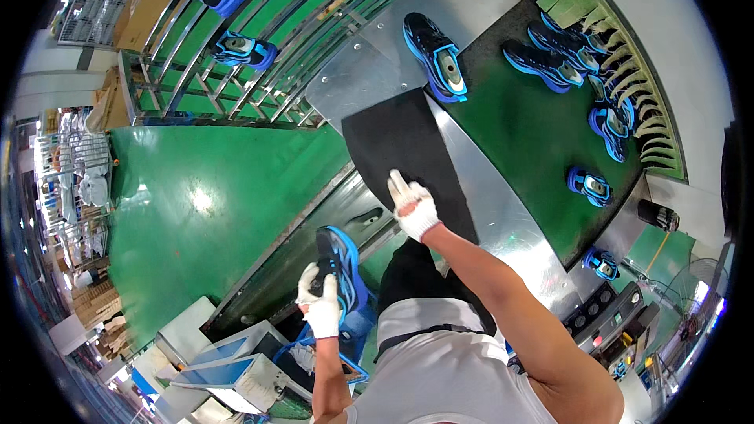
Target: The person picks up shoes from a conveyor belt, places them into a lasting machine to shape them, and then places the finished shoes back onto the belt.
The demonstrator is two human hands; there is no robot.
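My left hand (320,308), in a white glove, is closed around a black and blue sneaker (345,259). The sneaker is held upright, toe end away from me, left of my body. My right hand (414,206), also gloved in white, is over the near part of a black mat (402,137) on the metal table. Its fingers are stretched forward and nothing shows in them. Whether they touch the mat I cannot tell. Beyond the mat, a matching sneaker (437,59) lies on the metal surface.
On the right, a dark green conveyor belt (503,126) carries several matching sneakers (542,67) beside a strip curtain (644,102). A metal roller rack (259,71) with sneakers on it stands at the far left. White cabinets (236,381) are at lower left, a fan (691,290) at right.
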